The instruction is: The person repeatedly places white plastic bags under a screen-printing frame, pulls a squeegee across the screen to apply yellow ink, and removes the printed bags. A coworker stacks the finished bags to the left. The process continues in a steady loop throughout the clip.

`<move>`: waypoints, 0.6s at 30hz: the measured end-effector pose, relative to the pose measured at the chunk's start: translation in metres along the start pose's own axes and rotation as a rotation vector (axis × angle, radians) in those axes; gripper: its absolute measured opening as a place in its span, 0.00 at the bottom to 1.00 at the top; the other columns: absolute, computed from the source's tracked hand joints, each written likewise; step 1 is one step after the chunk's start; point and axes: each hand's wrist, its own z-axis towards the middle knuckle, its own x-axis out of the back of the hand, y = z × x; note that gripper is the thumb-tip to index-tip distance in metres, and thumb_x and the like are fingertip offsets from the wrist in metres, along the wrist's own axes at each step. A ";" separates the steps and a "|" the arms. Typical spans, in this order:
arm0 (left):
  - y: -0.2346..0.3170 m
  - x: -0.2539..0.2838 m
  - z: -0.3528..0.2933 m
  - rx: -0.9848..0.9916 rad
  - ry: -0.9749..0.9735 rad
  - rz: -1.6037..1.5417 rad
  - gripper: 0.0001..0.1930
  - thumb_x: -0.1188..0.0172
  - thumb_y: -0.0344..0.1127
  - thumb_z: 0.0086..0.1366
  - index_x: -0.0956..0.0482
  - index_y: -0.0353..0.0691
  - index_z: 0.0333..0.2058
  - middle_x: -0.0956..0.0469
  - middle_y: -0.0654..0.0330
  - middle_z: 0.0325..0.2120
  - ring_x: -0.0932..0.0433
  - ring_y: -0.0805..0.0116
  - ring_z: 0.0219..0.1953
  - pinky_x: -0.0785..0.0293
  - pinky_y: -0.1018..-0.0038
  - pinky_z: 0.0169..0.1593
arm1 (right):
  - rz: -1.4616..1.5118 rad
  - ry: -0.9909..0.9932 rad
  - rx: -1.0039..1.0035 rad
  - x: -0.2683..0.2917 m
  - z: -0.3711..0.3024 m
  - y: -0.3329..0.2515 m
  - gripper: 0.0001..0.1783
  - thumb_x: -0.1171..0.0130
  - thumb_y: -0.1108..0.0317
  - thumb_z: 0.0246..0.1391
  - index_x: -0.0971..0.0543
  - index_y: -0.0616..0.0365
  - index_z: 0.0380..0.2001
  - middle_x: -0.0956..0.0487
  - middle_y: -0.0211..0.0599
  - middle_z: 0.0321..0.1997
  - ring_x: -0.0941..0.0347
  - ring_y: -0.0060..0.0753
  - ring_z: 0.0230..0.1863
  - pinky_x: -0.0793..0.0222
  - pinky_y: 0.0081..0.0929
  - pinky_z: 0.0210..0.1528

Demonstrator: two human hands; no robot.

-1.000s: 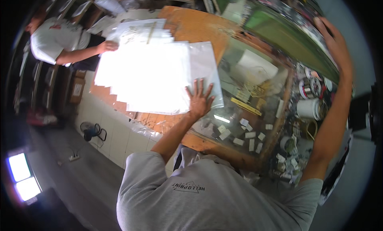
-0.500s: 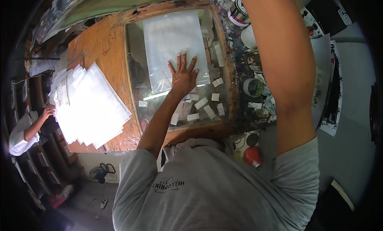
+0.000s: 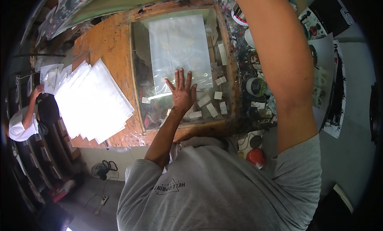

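A translucent plastic sheet or bag (image 3: 175, 39) lies flat on the glass pane of a wood-framed tabletop (image 3: 141, 115). Faint markings show through its middle. Across its near edge, my left hand (image 3: 182, 93) rests palm down with the fingers spread, the fingertips on the plastic. Nothing is gripped in it. My right forearm reaches up and out past the top edge of the picture, so the right hand is out of sight. Several small pale rectangular pieces (image 3: 212, 110) are scattered at the glass around the near and right sides of the sheet.
To the left, a fanned stack of white sheets (image 3: 93, 101) covers part of the wooden table (image 3: 103, 41). A co-worker's hand (image 3: 38, 90) holds a sheet beyond it. Paint tins (image 3: 238, 16) and a cup (image 3: 255, 87) crowd the stained right side, below my raised arm.
My left hand has slid toward me, from the plastic's lower part to its near edge. The co-worker's hand has moved away from the stack with a sheet. The view has shifted slightly.
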 end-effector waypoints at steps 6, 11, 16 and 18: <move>0.010 0.011 0.005 -0.095 0.039 -0.102 0.26 0.43 0.41 0.72 0.29 0.39 0.66 0.43 0.45 0.73 0.53 0.47 0.78 0.74 0.27 0.71 | -0.063 -0.051 0.022 0.000 -0.017 0.011 0.28 0.52 0.54 0.66 0.20 0.72 0.52 0.17 0.49 0.39 0.20 0.45 0.36 0.21 0.41 0.40; 0.028 0.138 -0.008 0.114 0.251 -0.766 0.26 0.44 0.38 0.74 0.31 0.39 0.67 0.35 0.46 0.70 0.43 0.52 0.75 0.63 0.42 0.76 | -0.095 0.122 -0.003 -0.065 -0.116 -0.038 0.35 0.42 0.48 0.60 0.26 0.62 0.62 0.20 0.51 0.50 0.25 0.51 0.54 0.36 0.49 0.61; 0.033 0.176 -0.062 0.542 0.344 -2.084 0.14 0.37 0.42 0.70 0.24 0.45 0.50 0.23 0.59 0.49 0.27 0.55 0.59 0.35 0.48 0.66 | 0.161 0.042 -0.078 -0.155 -0.219 -0.043 0.27 0.39 0.67 0.53 0.27 0.61 0.58 0.25 0.51 0.48 0.31 0.53 0.55 0.41 0.54 0.57; 0.025 0.156 -0.077 0.988 0.257 -2.228 0.13 0.35 0.44 0.69 0.25 0.46 0.46 0.24 0.61 0.43 0.25 0.58 0.53 0.30 0.51 0.62 | 0.240 -0.032 -0.096 -0.204 -0.224 -0.017 0.26 0.38 0.69 0.54 0.26 0.60 0.57 0.23 0.51 0.47 0.30 0.51 0.55 0.41 0.53 0.56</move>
